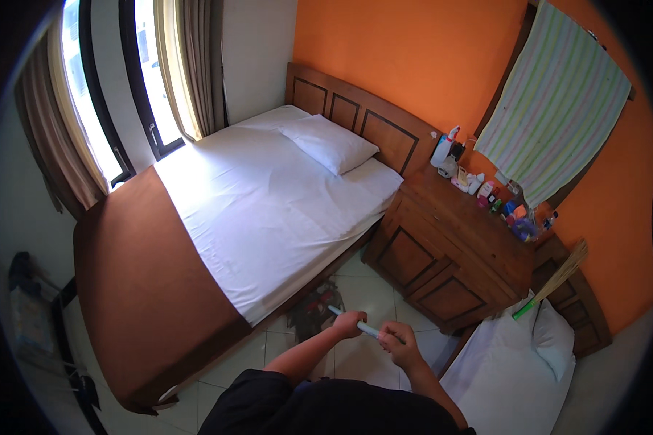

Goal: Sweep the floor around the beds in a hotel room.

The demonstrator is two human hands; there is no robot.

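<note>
My left hand (pixel 349 324) is wrapped round a pale, light-blue stick-like handle (pixel 368 329). My right hand (pixel 400 342) is closed on the same handle, nearer its right end. The handle slants down from upper left to lower right in front of my body, and a short end of it shows past my left fist. Beyond that end, on the floor beside the bed, lies a dark, blurred bundle (pixel 313 308) with some red in it. Whether the handle joins this bundle I cannot tell.
A large bed (pixel 232 210) with white sheet, brown cover and pillow (pixel 330 143) fills the left. Ahead right stands a wooden cabinet (pixel 457 239) topped with bottles (pixel 442 148). A second bed (pixel 500 370) at right bears a stick broom (pixel 559 275). Tiled floor (pixel 232 359) lies between.
</note>
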